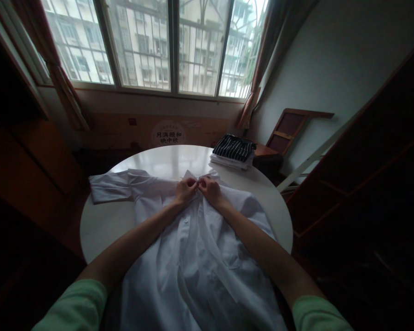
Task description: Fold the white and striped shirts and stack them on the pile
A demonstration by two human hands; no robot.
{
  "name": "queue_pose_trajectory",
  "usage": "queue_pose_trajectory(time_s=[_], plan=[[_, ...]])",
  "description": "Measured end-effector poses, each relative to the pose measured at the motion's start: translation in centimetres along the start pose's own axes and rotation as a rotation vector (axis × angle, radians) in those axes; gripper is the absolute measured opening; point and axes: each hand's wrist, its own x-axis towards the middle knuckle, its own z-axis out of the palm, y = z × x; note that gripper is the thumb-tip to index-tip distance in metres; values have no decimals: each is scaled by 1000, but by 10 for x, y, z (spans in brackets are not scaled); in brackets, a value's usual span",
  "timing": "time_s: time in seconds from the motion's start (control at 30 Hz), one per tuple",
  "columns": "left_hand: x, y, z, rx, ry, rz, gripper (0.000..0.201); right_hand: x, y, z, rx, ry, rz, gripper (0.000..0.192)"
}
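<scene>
A white button-up shirt (207,257) lies front side up across a round white table, its collar at the far end and its lower part towards me. One sleeve stretches out to the left, and a chest pocket shows on the right half. At the collar, my left hand (185,189) pinches the shirt's edge between thumb and fingers. My right hand (209,189) pinches the other edge right beside it, with the fingertips of both hands nearly touching. The front hangs partly apart in loose folds below them. Any button between the fingers is too small to make out.
On the table's (101,234) far right edge sits a stack of folded clothes (233,149), a black striped one on white ones. Behind are a barred window (172,46) and a printed panel (124,131). A wooden chair (286,131) stands at the right, near dark furniture.
</scene>
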Motion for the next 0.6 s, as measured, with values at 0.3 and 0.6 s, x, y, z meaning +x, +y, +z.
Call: queue_pose_trajectory(time_s=[0.3, 0.6], plan=[[2, -2, 1, -49, 24, -88, 14, 1, 2, 4, 27, 7, 28, 9], [2, -1, 0, -110, 10, -70, 15, 3, 6, 6, 150, -13, 85, 11]])
